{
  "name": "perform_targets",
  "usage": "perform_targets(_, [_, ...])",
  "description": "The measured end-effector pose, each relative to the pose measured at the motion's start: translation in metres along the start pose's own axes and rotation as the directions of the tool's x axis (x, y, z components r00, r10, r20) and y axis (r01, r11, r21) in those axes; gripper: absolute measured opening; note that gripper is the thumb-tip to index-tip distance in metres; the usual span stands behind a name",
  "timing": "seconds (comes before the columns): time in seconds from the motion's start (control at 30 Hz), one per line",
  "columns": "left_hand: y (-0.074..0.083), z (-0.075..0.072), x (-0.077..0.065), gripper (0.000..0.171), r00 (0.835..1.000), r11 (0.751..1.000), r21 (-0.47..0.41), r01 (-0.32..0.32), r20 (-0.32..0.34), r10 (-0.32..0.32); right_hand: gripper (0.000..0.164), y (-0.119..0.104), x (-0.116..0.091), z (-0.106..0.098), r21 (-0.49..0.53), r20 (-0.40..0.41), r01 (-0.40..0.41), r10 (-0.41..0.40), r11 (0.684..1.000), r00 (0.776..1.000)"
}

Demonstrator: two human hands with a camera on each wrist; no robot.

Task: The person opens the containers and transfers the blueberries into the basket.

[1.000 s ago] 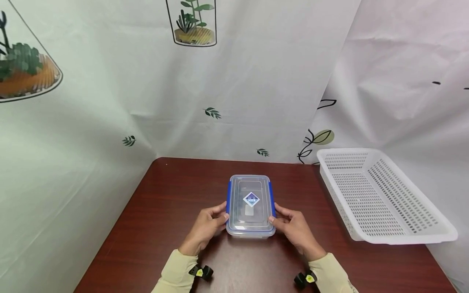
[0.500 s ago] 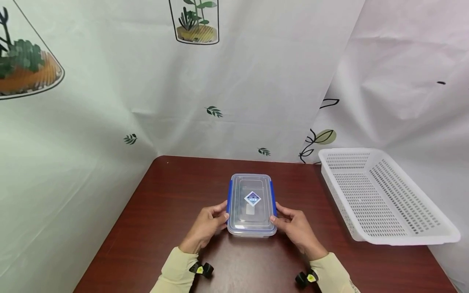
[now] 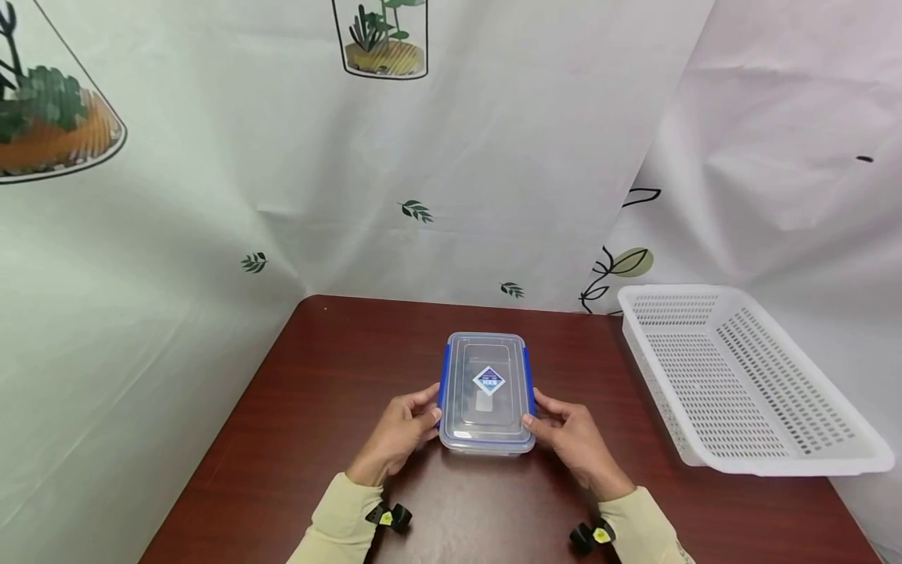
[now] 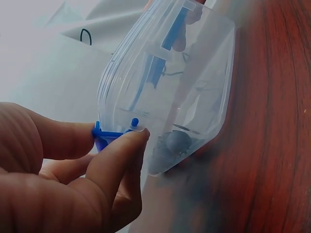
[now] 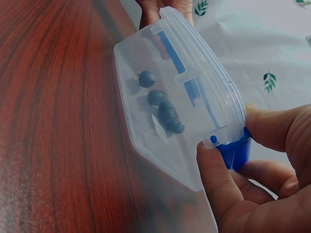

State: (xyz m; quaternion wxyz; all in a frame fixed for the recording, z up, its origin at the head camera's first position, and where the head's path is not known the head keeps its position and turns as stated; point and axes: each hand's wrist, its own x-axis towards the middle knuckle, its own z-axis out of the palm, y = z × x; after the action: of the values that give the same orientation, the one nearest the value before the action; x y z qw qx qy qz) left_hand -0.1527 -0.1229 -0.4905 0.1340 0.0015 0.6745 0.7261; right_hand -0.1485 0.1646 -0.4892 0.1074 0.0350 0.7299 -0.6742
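A clear plastic food storage container (image 3: 486, 423) with a lid and a diamond-shaped label stands on the table between both hands. Blue latches (image 3: 530, 379) run along its two long sides; both stick out from the lid edge in the wrist views. My left hand (image 3: 396, 431) pinches the left latch (image 4: 108, 137) between thumb and fingers. On the other side, my right hand (image 3: 574, 442) has its thumb at the lid edge and a fingertip by the hinge of the right latch (image 5: 236, 153). Dark round shapes (image 5: 167, 114) show in the clear wall.
A white perforated plastic basket (image 3: 655, 384) stands at the right, reaching past the edge of the dark red-brown table (image 3: 317, 392). White cloth (image 3: 493, 180) with plant prints hangs behind and at both sides. Each wrist wears a small black camera (image 3: 400, 518).
The head view has shifted slightly, so the container and basket appear a little farther right. Both hands keep their places on the container's sides.
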Motion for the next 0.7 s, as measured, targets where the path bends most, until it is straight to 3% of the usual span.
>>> perform_targets(0.27, [0.0041,0.0049,-0.0023,0.054,0.999,0.996,0.076,-0.041,-0.01,0.042,0.065,0.0016,0.0023,0.0014,0.009,-0.009,-0.016,0.016,1.0,1.0])
perform_targets(0.5, [0.0065,0.006,-0.0027,0.055,0.999,0.994,0.108,-0.036,-0.02,0.038,0.065,0.0,0.0016,0.0012,0.009,-0.007,-0.01,0.01,1.0,1.0])
perform_targets(0.7, [0.0095,0.0054,-0.0023,0.056,0.999,0.991,0.125,-0.045,0.015,0.043,0.064,-0.0017,0.0,0.0008,0.031,0.006,-0.004,0.004,1.0,1.0])
